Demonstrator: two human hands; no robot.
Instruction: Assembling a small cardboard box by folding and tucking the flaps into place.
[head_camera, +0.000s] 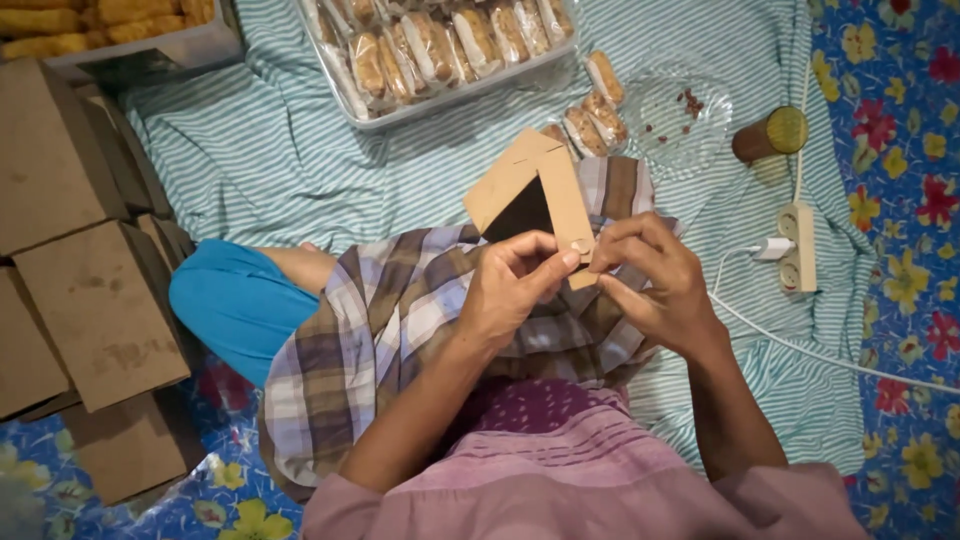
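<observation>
Head view, looking down at a seated person's lap: both hands meet at the centre of the frame on a flat brown cardboard box blank (535, 190), partly folded. The blank rises away from the hands toward 11 o'clock, its long axis running from the fingertips up and left, with a dark triangular opening between two stiff, matte panels. The left hand (510, 290) pinches the near edge between thumb and fingers; the right hand (655, 285) pinches the same end from 3 o'clock, fingertips pressed together on a small tab, so both hands touch the card and sit about equally near it. Beneath them lies a soft plaid cloth (400, 330) over the knees. At 12 o'clock a clear tray (350, 95) holds rows of wrapped golden pastries; a few loose wrapped ones (598, 110) lie just beside it. At 9 o'clock stand folded brown boxes (100, 310). At 3 o'clock, on the striped sheet (260, 150), a white power strip (797, 245) and a small round glass dish (680, 115).
</observation>
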